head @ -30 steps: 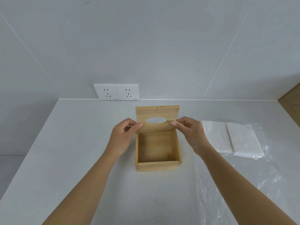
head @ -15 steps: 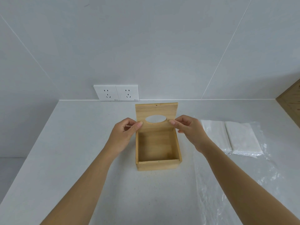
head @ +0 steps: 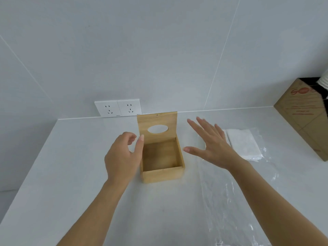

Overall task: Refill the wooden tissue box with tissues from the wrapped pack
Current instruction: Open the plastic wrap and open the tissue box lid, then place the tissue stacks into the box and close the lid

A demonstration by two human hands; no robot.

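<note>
The wooden tissue box (head: 162, 174) stands in the middle of the white counter, nothing inside it. Its lid (head: 158, 119), with an oval hole, stands upright at the back. My left hand (head: 124, 155) hovers at the box's left wall, fingers curled and apart, holding nothing. My right hand (head: 211, 144) is spread flat in the air to the right of the box, off the lid. A stack of white tissues (head: 244, 143) lies on clear plastic wrap (head: 229, 197) right of my right hand, partly hidden by it.
A double wall socket (head: 118, 107) sits on the tiled wall behind the box. A brown cardboard box (head: 305, 114) stands at the far right of the white counter (head: 71, 166). The crinkled wrap stretches toward the front right edge.
Both hands have let go of the lid, which now stands upright on its own. My right hand has moved right toward the tissues and spread out. The view has shifted to show the cardboard box.
</note>
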